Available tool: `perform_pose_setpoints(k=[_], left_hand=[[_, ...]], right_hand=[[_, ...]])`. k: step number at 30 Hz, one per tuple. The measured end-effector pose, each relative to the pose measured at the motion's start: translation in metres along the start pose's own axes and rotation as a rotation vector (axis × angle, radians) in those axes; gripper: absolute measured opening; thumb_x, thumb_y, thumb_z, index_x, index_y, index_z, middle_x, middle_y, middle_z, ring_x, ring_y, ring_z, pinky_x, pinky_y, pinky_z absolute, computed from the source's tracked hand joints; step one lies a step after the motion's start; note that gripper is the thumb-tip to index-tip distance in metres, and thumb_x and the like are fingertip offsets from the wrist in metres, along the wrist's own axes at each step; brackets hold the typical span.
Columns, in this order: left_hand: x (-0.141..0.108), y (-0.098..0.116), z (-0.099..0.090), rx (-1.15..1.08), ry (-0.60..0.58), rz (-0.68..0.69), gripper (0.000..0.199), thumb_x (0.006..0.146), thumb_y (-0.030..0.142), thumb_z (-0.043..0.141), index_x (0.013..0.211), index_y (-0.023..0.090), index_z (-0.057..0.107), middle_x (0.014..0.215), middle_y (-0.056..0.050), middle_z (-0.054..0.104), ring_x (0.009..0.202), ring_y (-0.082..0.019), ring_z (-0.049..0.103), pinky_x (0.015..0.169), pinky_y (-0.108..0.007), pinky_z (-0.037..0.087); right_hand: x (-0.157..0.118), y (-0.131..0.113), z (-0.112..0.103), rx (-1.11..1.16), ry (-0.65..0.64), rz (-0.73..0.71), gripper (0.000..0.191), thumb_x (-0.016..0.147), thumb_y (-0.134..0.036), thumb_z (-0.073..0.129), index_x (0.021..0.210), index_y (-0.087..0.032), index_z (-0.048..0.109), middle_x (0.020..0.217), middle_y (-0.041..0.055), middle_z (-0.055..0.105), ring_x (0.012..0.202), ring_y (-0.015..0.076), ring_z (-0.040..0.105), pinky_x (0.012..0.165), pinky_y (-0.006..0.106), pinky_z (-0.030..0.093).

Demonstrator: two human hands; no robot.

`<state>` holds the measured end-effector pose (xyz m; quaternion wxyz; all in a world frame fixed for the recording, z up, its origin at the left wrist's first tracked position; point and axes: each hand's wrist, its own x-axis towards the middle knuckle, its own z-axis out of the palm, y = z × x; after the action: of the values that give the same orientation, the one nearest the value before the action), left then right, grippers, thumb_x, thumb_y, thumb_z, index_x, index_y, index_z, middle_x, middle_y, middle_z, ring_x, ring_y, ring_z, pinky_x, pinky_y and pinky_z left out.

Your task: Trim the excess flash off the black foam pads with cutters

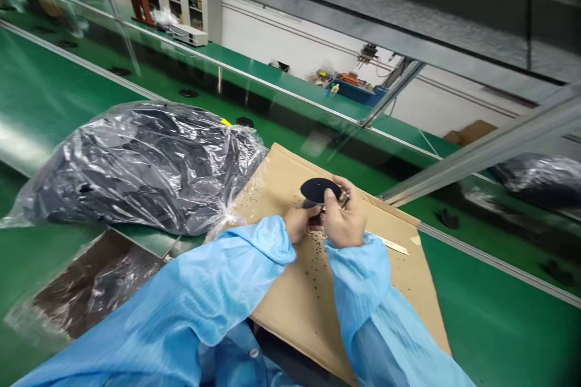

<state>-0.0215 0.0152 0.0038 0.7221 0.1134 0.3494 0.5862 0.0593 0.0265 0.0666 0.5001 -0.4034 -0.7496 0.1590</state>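
A black disc [313, 189] is held in both hands above a cardboard sheet [290, 308].
The disc's broad face is turned up, its long axis, as seen, running left to right, and it reaches out leftward from the right hand [345, 221], the nearer one. The right thumb is pressed on the face, fingers closed at the right edge, where a metal piece [344, 199] is partly hidden. The lower edge is gripped by the left hand [296, 224], its fingers bent together, their tips mostly hidden.

Light-blue, wrinkled sleeves [218, 284] with gathered cuffs [278, 240] join a blue garment [233, 351], its pale round button [253, 352] at bottom centre.
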Motion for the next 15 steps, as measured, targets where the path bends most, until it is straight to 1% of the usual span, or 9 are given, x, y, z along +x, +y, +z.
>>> perform_pose_setpoints(k=[1, 3, 5, 7, 9, 12, 13, 15], left_hand=[[0.001, -0.002, 0.002, 0.019, -0.02, 0.005, 0.024, 0.086, 0.029, 0.059, 0.103, 0.012, 0.059, 0.088, -0.005, 0.063, 0.073, -0.013, 0.061, 0.064, -0.028, 0.052], [0.002, -0.005, 0.004, 0.069, -0.042, 0.051, 0.02, 0.082, 0.027, 0.064, 0.095, 0.012, 0.059, 0.073, -0.002, 0.061, 0.06, -0.012, 0.06, 0.054, -0.024, 0.048], [0.001, -0.007, 0.004, 0.124, -0.046, 0.114, 0.025, 0.077, 0.03, 0.069, 0.092, 0.013, 0.058, 0.069, -0.002, 0.061, 0.056, -0.012, 0.06, 0.05, -0.023, 0.046], [-0.001, -0.009, 0.003, 0.17, -0.055, 0.15, 0.032, 0.072, 0.034, 0.073, 0.092, 0.014, 0.059, 0.074, -0.003, 0.064, 0.057, -0.012, 0.061, 0.051, -0.023, 0.047], [-0.003, -0.01, 0.002, 0.205, -0.085, 0.169, 0.039, 0.068, 0.036, 0.077, 0.096, 0.015, 0.061, 0.081, -0.004, 0.066, 0.061, -0.012, 0.062, 0.054, -0.023, 0.049], [-0.007, -0.01, 0.004, 0.248, -0.131, 0.202, 0.05, 0.064, 0.035, 0.08, 0.107, 0.017, 0.062, 0.095, -0.005, 0.067, 0.073, -0.014, 0.063, 0.059, -0.023, 0.05], [-0.007, -0.01, 0.004, 0.264, -0.128, 0.208, 0.053, 0.063, 0.034, 0.081, 0.109, 0.017, 0.061, 0.096, -0.005, 0.067, 0.074, -0.014, 0.063, 0.059, -0.022, 0.049], [-0.006, -0.01, 0.004, 0.285, -0.088, 0.215, 0.053, 0.062, 0.036, 0.081, 0.106, 0.015, 0.061, 0.09, -0.004, 0.067, 0.072, -0.013, 0.063, 0.058, -0.022, 0.049]], right_hand=[[-0.006, 0.013, -0.01, 0.065, 0.069, 0.077, 0.036, 0.085, -0.036, 0.055, 0.115, -0.016, 0.058, 0.103, 0.0085, 0.066, 0.088, 0.021, 0.061, 0.082, 0.036, 0.047], [-0.021, 0.04, -0.023, 0.185, 0.156, 0.203, 0.038, 0.081, -0.037, 0.059, 0.112, -0.015, 0.06, 0.101, 0.0085, 0.066, 0.087, 0.0204, 0.062, 0.083, 0.037, 0.048], [-0.037, 0.061, -0.028, 0.258, 0.223, 0.287, 0.036, 0.079, -0.038, 0.061, 0.105, -0.013, 0.061, 0.097, 0.0092, 0.067, 0.087, 0.0208, 0.062, 0.083, 0.038, 0.049], [-0.051, 0.073, -0.028, 0.25, 0.26, 0.317, 0.034, 0.079, -0.037, 0.061, 0.102, -0.013, 0.062, 0.096, 0.0099, 0.067, 0.088, 0.0212, 0.062, 0.084, 0.038, 0.049], [-0.059, 0.075, -0.026, 0.196, 0.262, 0.276, 0.03, 0.081, -0.036, 0.06, 0.102, -0.014, 0.063, 0.098, 0.0099, 0.067, 0.089, 0.0209, 0.062, 0.084, 0.037, 0.049], [-0.063, 0.067, -0.026, 0.102, 0.224, 0.154, 0.022, 0.085, -0.031, 0.057, 0.1, -0.017, 0.062, 0.095, 0.0084, 0.066, 0.087, 0.0199, 0.062, 0.08, 0.035, 0.05], [-0.062, 0.064, -0.026, 0.073, 0.218, 0.112, 0.018, 0.085, -0.029, 0.056, 0.098, -0.018, 0.062, 0.092, 0.0077, 0.066, 0.085, 0.0196, 0.062, 0.079, 0.034, 0.05], [-0.061, 0.06, -0.029, 0.029, 0.233, 0.028, 0.011, 0.086, -0.025, 0.055, 0.093, -0.019, 0.061, 0.088, 0.0066, 0.065, 0.084, 0.0196, 0.061, 0.078, 0.035, 0.05]])
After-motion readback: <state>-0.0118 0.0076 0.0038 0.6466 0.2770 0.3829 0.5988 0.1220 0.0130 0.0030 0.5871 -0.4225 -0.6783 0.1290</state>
